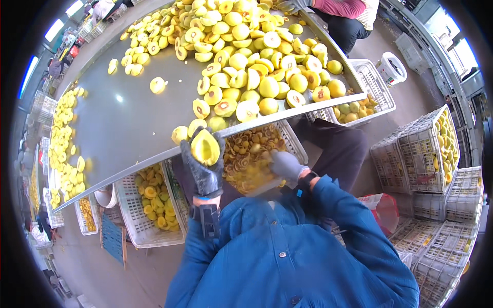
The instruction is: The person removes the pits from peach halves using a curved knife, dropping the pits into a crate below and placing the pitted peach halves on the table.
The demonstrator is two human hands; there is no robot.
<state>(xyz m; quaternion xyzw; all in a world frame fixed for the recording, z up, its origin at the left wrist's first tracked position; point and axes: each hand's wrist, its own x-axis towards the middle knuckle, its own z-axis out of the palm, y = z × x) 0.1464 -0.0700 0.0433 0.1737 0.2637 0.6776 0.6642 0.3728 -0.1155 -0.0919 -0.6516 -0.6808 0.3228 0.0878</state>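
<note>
My left hand [204,172], in a dark, wet-looking glove, is closed around a yellow peach half [205,148]. Its cut face points up and shows a hollow with no stone in it. The hand is at the near edge of a metal table [128,118], beside other peach halves. Lower and to the right, my right hand [287,167] in a grey glove is over a white crate [298,143] of brownish-yellow stones and scraps [251,149]. Motion smears its fingers, so whether it holds anything cannot be made out.
A heap of halved peaches [236,51] covers the table's far right; more halves [64,149] line its left edge. Crates of fruit stand below, one at the left [149,236] and one at the right [382,100]. Stacked crates [411,149] rise at right. Another person's gloved hand [294,5] is at the far edge.
</note>
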